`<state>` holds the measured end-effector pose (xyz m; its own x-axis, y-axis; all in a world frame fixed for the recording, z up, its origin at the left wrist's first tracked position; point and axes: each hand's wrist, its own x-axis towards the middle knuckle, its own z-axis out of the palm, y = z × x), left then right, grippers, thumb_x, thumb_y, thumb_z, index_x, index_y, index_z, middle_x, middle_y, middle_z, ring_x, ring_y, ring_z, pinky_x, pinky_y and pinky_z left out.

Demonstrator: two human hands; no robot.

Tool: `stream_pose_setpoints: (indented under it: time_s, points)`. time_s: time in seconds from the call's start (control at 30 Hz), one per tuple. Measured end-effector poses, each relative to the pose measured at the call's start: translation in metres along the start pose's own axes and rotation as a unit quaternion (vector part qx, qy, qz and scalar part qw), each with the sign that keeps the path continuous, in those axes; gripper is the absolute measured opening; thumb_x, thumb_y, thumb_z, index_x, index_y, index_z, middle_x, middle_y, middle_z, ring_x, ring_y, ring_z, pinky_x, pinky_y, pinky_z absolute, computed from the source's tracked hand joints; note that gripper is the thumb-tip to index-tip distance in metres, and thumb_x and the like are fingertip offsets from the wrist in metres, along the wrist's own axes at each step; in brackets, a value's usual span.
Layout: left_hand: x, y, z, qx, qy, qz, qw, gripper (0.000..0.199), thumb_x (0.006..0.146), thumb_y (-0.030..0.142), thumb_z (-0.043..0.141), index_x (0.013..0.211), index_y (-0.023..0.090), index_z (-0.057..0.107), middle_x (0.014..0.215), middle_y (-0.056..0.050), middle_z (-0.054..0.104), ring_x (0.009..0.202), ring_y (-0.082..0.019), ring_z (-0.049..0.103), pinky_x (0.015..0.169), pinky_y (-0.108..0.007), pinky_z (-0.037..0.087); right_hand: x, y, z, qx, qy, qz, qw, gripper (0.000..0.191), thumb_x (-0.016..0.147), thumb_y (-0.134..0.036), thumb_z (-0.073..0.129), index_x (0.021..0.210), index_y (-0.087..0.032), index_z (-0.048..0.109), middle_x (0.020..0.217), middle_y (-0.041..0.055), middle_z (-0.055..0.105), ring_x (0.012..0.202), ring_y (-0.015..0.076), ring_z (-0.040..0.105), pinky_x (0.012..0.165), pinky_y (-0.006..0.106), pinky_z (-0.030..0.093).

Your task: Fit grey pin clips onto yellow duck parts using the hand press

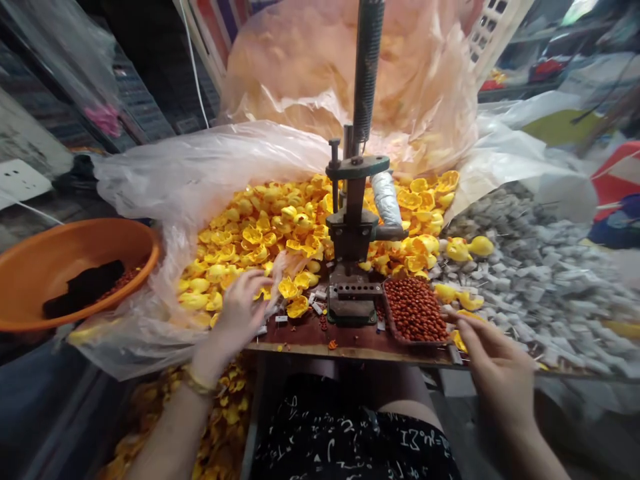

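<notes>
My left hand (pixel 243 307) is over the near edge of a heap of yellow plastic shells (pixel 250 233), its fingers apart and blurred, beside a strip of clear plastic. My right hand (pixel 493 360) is at the right of a tray of red-brown beads (pixel 416 310). Its thumb and forefinger are close together near the tray's corner; what lies between them, if anything, is too small to name. A hand press (pixel 353 233) with a wrapped lever (pixel 386 200) stands upright between my hands. Small grey-white pieces (pixel 540 287) are heaped to the right.
An orange basin (pixel 145 267) with dark cloth and red beads stands at the left. A large plastic bag (pixel 300 60) rises behind the press. More yellow shells (pixel 230 413) lie below the table edge (pixel 310 349) at the left.
</notes>
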<state>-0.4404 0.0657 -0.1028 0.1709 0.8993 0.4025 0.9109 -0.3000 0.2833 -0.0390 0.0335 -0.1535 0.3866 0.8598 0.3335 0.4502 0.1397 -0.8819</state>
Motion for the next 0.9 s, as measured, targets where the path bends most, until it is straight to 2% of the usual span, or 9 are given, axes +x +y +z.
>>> stream_pose_setpoints:
  time_s: [0.07,0.17,0.3,0.4,0.5,0.57,0.63,0.77,0.9]
  points:
    - [0.005,-0.005,0.021,0.035,-0.036,-0.001,0.999,0.025,0.088,0.018,0.051,0.11,0.019,0.062,0.128,-0.011,0.058,0.123,-0.028,0.05,0.102,-0.053,0.036,0.009,0.016,-0.001,-0.069,-0.03,-0.068,0.995,0.03,0.085,-0.041,0.056,0.098,-0.018,0.07,0.101,0.009,0.071,0.098,0.0247,0.066,0.092,0.039,0.048]
    - [0.011,-0.016,0.051,0.071,-0.069,-0.01,0.995,0.03,0.081,0.008,0.049,0.104,0.02,0.064,0.135,-0.014,0.055,0.127,-0.029,0.047,0.104,-0.054,0.03,0.033,0.039,-0.008,-0.187,-0.032,-0.142,0.971,0.03,0.084,-0.041,0.051,0.09,-0.018,0.07,0.095,0.0087,0.071,0.09,0.0246,0.064,0.084,0.038,0.048]
    - [0.013,-0.027,0.067,0.059,-0.054,-0.012,0.997,0.02,0.08,0.009,0.051,0.088,0.021,0.065,0.131,-0.013,0.059,0.124,-0.031,0.05,0.104,-0.059,0.024,0.069,0.048,-0.009,-0.312,-0.076,-0.119,0.94,0.027,0.079,-0.038,0.05,0.073,-0.02,0.069,0.082,0.0075,0.069,0.075,0.0235,0.058,0.071,0.036,0.042]
    - [0.01,-0.024,0.065,0.051,-0.027,-0.023,0.998,0.014,0.082,0.013,0.052,0.083,0.021,0.063,0.129,-0.012,0.06,0.119,-0.03,0.054,0.104,-0.06,0.025,0.089,0.036,0.001,-0.402,-0.108,-0.074,0.906,0.024,0.079,-0.033,0.05,0.078,-0.021,0.072,0.089,0.0076,0.068,0.084,0.0261,0.054,0.068,0.035,0.035]
    - [0.0,-0.008,0.06,-0.033,0.037,-0.041,0.998,0.007,0.084,0.021,0.054,0.08,0.02,0.06,0.133,-0.013,0.055,0.119,-0.028,0.054,0.104,-0.052,0.034,0.112,0.024,0.017,-0.482,-0.109,-0.04,0.869,0.029,0.084,-0.029,0.047,0.084,-0.021,0.074,0.1,0.0101,0.067,0.096,0.0312,0.049,0.072,0.037,0.032]
    - [-0.01,0.01,0.061,-0.135,0.077,-0.066,0.986,0.01,0.084,0.026,0.057,0.075,0.02,0.058,0.13,-0.013,0.055,0.12,-0.026,0.054,0.101,-0.045,0.04,0.128,0.023,0.029,-0.521,-0.139,-0.036,0.841,0.031,0.086,-0.026,0.045,0.09,-0.022,0.075,0.105,0.0119,0.065,0.1,0.0329,0.047,0.076,0.041,0.031]
    - [-0.022,0.03,0.065,-0.208,0.09,-0.094,0.97,0.014,0.082,0.028,0.061,0.072,0.02,0.057,0.122,-0.011,0.057,0.116,-0.025,0.056,0.097,-0.041,0.045,0.14,0.027,0.039,-0.542,-0.183,-0.044,0.819,0.031,0.086,-0.022,0.046,0.096,-0.023,0.074,0.107,0.0132,0.064,0.101,0.0331,0.047,0.079,0.043,0.03]
    - [-0.047,0.06,0.08,-0.219,0.111,-0.112,0.963,0.015,0.078,0.027,0.066,0.069,0.019,0.057,0.11,-0.008,0.051,0.106,-0.023,0.058,0.087,-0.036,0.051,0.149,0.037,0.052,-0.549,-0.222,-0.072,0.803,0.031,0.086,-0.014,0.044,0.093,-0.018,0.073,0.102,0.0154,0.065,0.104,0.0319,0.049,0.08,0.041,0.03]
    - [-0.058,0.07,0.088,-0.205,0.12,-0.09,0.967,0.009,0.079,0.02,0.063,0.073,0.02,0.058,0.104,-0.006,0.046,0.101,-0.021,0.057,0.086,-0.035,0.052,0.15,0.041,0.054,-0.545,-0.245,-0.089,0.797,0.025,0.085,-0.014,0.047,0.086,-0.016,0.072,0.097,0.0142,0.067,0.099,0.0287,0.056,0.079,0.038,0.032]
